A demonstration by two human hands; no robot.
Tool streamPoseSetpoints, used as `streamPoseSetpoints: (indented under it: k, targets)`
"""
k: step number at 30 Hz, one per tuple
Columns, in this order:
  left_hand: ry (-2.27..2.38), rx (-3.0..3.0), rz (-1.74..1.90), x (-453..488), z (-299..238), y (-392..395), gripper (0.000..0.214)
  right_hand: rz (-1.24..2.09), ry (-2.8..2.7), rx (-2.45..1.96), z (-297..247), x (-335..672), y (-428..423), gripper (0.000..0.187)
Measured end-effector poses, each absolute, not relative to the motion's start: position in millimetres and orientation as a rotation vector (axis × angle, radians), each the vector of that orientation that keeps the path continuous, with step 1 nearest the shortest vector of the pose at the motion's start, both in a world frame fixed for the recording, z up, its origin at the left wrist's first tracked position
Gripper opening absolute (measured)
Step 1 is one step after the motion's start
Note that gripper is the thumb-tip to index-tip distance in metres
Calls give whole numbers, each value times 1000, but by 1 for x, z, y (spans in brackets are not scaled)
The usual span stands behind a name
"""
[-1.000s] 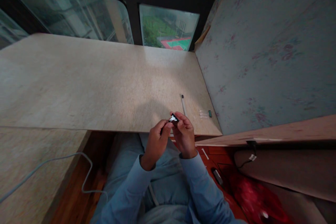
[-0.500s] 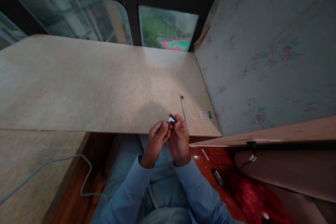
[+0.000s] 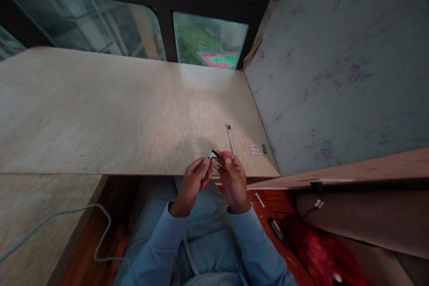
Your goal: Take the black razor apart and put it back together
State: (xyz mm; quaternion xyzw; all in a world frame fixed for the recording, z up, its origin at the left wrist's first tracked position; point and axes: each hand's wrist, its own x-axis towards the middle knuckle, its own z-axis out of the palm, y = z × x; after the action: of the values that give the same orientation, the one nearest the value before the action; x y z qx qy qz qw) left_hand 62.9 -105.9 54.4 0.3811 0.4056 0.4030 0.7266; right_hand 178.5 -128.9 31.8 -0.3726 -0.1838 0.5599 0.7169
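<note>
My left hand (image 3: 191, 183) is closed round the dark handle of what looks like a small razor, its fingers hiding much of it. The razor (image 3: 213, 155) has a black crosswise head and a shiny white-silver neck. At the right end of that head, the bent fingers and thumb of my right hand (image 3: 232, 178) pinch in. Both hands are over the table's front edge. Just beyond them lies a thin white stick with a dark tip (image 3: 229, 136). Farther right, a small dark green-edged piece (image 3: 264, 149) rests beside several clear little pieces (image 3: 256, 149).
The pale table (image 3: 117, 111) runs back to a dark-framed window and right to a flowered wall (image 3: 328, 76). A grey cable (image 3: 67, 211) crosses the lower left surface. On the red floor lie a dark handheld device (image 3: 276, 229) and a red bag (image 3: 325, 254).
The razor has turned, its head now tilted and showing more of the neck. My hands have drawn slightly apart, the right fingers shifting along the head. The camera view has moved slightly.
</note>
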Motion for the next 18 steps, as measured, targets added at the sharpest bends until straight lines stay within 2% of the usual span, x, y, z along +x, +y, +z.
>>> streamPoseSetpoints:
  k: [10,18]
  targets:
    - [944,849,907,70,46,-101,37,1234,-422,-889,26,191,-131,19]
    - [918,736,937,81,42,-86,45,1125,-596,-1077,22,195,-131,17]
